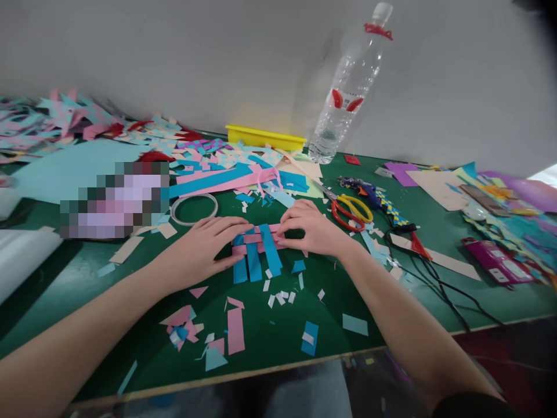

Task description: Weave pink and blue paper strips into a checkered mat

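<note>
Between my hands lies a small weave of blue and pink paper strips (253,255), the blue ones running toward me and the pink ones across. My left hand (209,247) holds its left side, fingers at the upper edge and thumb at the lower left. At the right end, my right hand (307,228) pinches the pink strips between thumb and fingers; the exact grip is partly hidden. White and blue paper scraps (282,297) lie just below the weave. Scissors (350,212) with red and yellow handles rest to the right of my right hand.
A roll of tape (194,209) lies beyond my left hand. Behind are long paper strips (213,180), a yellow tray (265,138) and a tall plastic bottle (343,98). A glue gun (369,194) with black cable and a purple packet (496,261) are at right.
</note>
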